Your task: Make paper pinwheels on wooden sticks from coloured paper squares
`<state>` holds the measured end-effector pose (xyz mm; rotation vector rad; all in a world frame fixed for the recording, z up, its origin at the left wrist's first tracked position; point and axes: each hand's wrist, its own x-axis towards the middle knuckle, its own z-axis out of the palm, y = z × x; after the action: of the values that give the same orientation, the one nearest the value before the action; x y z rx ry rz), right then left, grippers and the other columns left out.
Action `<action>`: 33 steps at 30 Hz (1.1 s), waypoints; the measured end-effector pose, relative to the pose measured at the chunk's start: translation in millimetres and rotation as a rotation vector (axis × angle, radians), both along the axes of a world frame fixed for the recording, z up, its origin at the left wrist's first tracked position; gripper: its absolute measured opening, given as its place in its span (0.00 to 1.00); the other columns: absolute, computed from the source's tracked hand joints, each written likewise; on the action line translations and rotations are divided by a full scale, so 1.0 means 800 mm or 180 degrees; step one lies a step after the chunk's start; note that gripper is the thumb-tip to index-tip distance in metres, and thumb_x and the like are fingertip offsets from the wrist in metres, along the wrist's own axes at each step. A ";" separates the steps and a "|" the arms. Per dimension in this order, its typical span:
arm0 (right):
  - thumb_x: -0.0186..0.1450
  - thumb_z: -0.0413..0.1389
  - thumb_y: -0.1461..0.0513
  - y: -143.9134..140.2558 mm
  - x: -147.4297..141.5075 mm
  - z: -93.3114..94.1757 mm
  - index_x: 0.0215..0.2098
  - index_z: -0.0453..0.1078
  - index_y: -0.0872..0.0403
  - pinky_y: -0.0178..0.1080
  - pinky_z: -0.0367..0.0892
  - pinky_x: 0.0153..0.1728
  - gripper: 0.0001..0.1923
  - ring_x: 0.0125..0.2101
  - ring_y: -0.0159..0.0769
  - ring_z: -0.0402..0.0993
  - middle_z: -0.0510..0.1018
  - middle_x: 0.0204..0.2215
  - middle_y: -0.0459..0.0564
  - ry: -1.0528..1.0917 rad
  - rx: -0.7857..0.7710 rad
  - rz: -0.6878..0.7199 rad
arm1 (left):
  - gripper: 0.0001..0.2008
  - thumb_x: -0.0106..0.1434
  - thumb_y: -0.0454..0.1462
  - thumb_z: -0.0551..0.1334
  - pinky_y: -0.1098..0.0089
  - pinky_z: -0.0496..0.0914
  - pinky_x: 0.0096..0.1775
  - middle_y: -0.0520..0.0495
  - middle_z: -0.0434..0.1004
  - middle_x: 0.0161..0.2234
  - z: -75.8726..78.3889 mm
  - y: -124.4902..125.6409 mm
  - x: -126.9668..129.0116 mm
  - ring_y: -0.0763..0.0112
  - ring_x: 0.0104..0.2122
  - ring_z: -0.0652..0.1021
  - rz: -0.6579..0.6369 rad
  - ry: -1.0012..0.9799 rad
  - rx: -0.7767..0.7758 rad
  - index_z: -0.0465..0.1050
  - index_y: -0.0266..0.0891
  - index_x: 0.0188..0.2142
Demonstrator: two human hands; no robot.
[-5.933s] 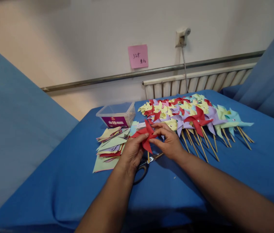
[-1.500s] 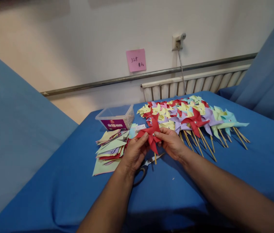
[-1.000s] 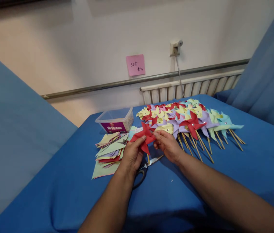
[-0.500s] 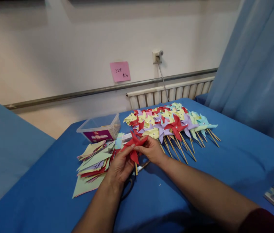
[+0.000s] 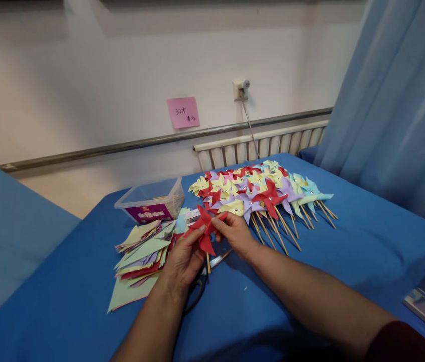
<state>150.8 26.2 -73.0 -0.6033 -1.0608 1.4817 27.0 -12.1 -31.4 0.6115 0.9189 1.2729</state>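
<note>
Between my hands is a red paper pinwheel, its wooden stick pointing down below the blades. My left hand grips it from the lower left, thumb on a blade near the centre. From the right, my right hand pinches the upper right blade between thumb and fingers. Below the pinwheel, scissors with dark handles lie partly hidden by my left hand and forearm. Left of my hands is a stack of cut coloured paper. Many finished pinwheels in red, yellow, purple and blue lie in rows beyond my right hand.
A clear plastic box with a purple label and thin sticks inside stands behind the paper stack. The blue cloth-covered table reaches a wall with a radiator and pipe. Blue curtains hang at the right.
My right thumb has shifted from the pinwheel's centre up to its right blade. My left hand keeps its grip. The whole view has shifted slightly.
</note>
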 end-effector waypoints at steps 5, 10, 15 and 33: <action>0.58 0.59 0.44 0.004 0.002 -0.007 0.28 0.68 0.53 0.32 0.60 0.21 0.21 0.17 0.26 0.66 0.73 0.20 0.42 0.0014 -0.0080 -0.0026 | 0.09 0.55 0.26 0.64 0.75 0.75 0.33 0.44 0.82 0.31 0.004 0.001 0.000 0.70 0.27 0.80 0.0206 -0.0090 -0.0051 0.78 0.31 0.37; 0.58 0.60 0.46 0.006 0.004 -0.006 0.25 0.67 0.53 0.31 0.57 0.20 0.20 0.16 0.25 0.64 0.71 0.18 0.40 -0.0065 -0.0051 -0.0209 | 0.09 0.55 0.25 0.64 0.76 0.75 0.31 0.47 0.82 0.28 0.007 0.000 0.002 0.72 0.24 0.79 0.0276 -0.0091 -0.0111 0.78 0.33 0.35; 0.57 0.61 0.46 0.005 0.003 -0.003 0.28 0.67 0.53 0.32 0.58 0.20 0.20 0.16 0.25 0.64 0.72 0.19 0.40 -0.0007 -0.0106 -0.0110 | 0.10 0.55 0.24 0.64 0.76 0.75 0.31 0.47 0.82 0.29 0.005 0.001 0.000 0.73 0.24 0.79 0.0417 -0.0120 -0.0137 0.78 0.33 0.37; 0.59 0.59 0.46 0.006 0.005 -0.008 0.29 0.68 0.55 0.31 0.57 0.20 0.20 0.17 0.25 0.64 0.73 0.20 0.41 -0.0009 -0.0133 -0.0259 | 0.09 0.54 0.22 0.64 0.75 0.76 0.30 0.44 0.82 0.29 -0.002 0.006 -0.001 0.72 0.23 0.79 0.0606 -0.0157 -0.0077 0.78 0.31 0.34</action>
<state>154.5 30.9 -79.5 -0.6705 -0.9983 1.4353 26.4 -7.4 -33.2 0.4800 0.9675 1.4383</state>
